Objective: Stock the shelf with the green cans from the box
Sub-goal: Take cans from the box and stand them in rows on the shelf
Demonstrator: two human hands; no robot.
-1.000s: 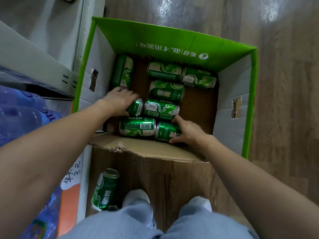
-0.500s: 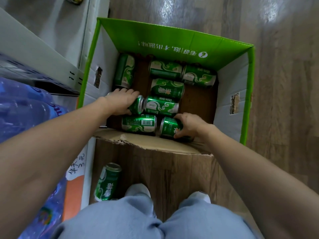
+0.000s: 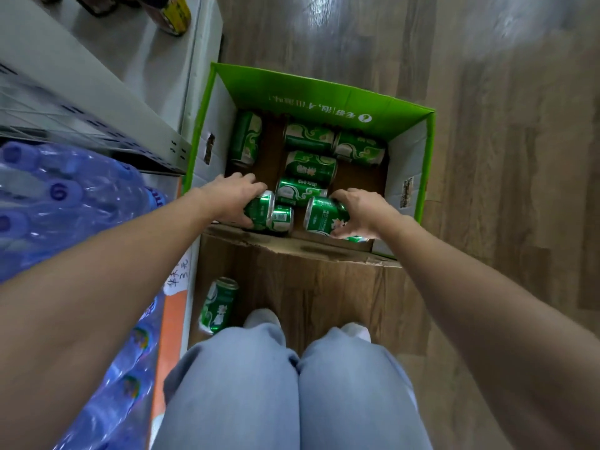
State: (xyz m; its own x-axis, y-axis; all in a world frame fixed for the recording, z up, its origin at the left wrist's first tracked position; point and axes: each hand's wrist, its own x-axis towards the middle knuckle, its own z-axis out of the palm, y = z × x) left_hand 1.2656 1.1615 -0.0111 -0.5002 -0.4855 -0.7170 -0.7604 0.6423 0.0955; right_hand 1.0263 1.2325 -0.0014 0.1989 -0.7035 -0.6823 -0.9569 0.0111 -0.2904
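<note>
Change: both hands have raised their cans off the bottom of the box since half a second ago, and the left one now partly covers the can with the barcode
Left hand (image 3: 238, 194): fingers curled over the top, thumb underneath, clasping the left can (image 3: 259, 209)
Left can: inside the box at its near left corner, lying on its side, long axis running left to right, silver end pointing right
Right hand (image 3: 360, 211): fingers and thumb wrapped round the right can (image 3: 324, 216)
Right can: over the near edge of the box, on its side, long axis left to right, silver end pointing left, so the two silver ends face each other
Box (image 3: 324, 92): open cardboard, green far flap, standing on the wooden floor (image 3: 487, 157) just beside the shelf
Barcode can (image 3: 281, 219): lying on its side at the near wall
Other cans (image 3: 311, 168): five more lie on their sides further in
Floor can (image 3: 219, 303): stands outside the box, near the person's shoes
Shelf (image 3: 97, 92): grey metal, on the left
Water bottles (image 3: 65, 206): a wrapped pack below the shelf board
</note>
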